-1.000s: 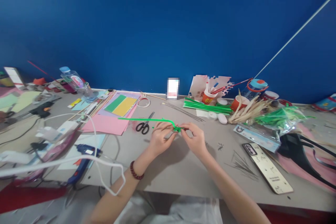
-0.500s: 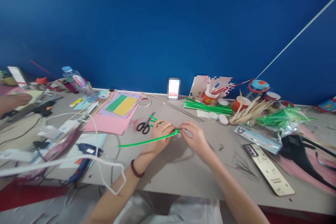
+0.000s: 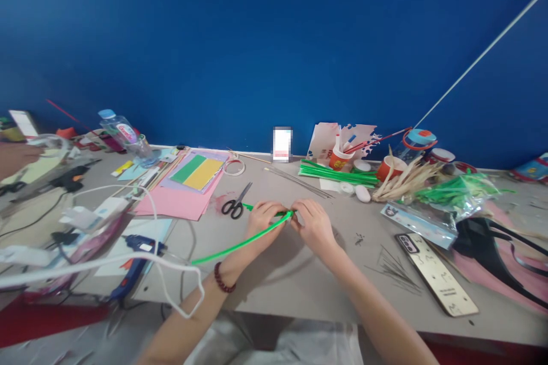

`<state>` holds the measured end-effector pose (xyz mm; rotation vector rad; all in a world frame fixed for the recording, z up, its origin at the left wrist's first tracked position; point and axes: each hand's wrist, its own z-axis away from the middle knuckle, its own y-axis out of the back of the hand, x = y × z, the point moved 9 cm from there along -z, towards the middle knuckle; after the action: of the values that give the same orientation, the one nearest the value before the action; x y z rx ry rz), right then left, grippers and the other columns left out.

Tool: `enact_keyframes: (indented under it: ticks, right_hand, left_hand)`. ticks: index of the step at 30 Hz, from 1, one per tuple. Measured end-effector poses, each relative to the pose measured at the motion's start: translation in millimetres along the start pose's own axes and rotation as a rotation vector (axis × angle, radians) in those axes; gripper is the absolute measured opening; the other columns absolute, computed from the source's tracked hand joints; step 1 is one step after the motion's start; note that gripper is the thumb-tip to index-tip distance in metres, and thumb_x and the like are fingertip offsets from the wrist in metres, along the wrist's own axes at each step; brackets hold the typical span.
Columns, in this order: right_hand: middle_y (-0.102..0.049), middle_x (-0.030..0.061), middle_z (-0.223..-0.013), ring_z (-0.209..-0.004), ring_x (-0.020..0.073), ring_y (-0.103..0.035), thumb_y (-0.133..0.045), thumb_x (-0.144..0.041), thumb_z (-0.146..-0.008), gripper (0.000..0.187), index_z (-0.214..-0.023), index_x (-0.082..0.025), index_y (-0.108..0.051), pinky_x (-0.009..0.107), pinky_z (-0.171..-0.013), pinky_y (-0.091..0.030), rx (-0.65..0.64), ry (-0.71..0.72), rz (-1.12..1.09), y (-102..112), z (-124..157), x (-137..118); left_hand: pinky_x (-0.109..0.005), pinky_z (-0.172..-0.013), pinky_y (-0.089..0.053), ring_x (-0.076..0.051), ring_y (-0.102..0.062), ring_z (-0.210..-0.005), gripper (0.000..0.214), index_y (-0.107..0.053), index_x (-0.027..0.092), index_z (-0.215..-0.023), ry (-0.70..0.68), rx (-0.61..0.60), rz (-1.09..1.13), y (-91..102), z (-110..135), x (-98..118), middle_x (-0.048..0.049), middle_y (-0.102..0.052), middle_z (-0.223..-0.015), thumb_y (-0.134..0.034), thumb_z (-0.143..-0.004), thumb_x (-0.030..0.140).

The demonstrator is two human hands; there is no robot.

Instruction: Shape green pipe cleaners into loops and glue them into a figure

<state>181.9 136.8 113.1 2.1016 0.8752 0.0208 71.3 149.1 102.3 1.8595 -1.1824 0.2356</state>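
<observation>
Both hands meet over the middle of the table around a green pipe cleaner [image 3: 244, 246]. My left hand [image 3: 264, 224] is closed on it, and the long end trails left over the wrist, which wears a dark red bead bracelet. At the other side of the small green knot, my right hand [image 3: 315, 222] pinches the pipe cleaner with thumb and forefinger. Shorter green ends poke out behind the left fingers. Black-handled scissors [image 3: 233, 205] lie just left of my left hand. What the fingertips press on is partly hidden.
A blue glue gun [image 3: 136, 262] and a white cable [image 3: 171, 265] lie at the left. Coloured sheets [image 3: 171, 203] are behind them. Green pipe cleaners [image 3: 334, 171] lie at the back; a phone [image 3: 440, 274] and thin wires [image 3: 396, 272] at the right. Another person's hand [image 3: 17, 159] shows far left.
The long end of the pipe cleaner has swung down and now curves. The short green ends behind my left hand have shifted. My right hand has turned slightly at the knot.
</observation>
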Motion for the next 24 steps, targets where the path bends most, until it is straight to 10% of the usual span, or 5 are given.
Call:
enact_keyframes:
  ticks: [24]
  right_hand:
    - [-0.060, 0.0042, -0.086, -0.081, 0.0179, -0.057, -0.050, -0.011, -0.079, 0.019, -0.092, -0.021, -0.058, 0.032, -0.075, -0.049, 0.159, -0.224, -0.344, 3.7, 5.8, 16.0]
  left_hand:
    - [-0.029, -0.070, -0.039, -0.018, -0.058, -0.072, 0.014, -0.063, 0.021, -0.084, 0.079, 0.111, -0.021, 3.1, 8.0, -6.2, -0.0045, -0.066, -0.075, -0.051, -0.079, 0.016]
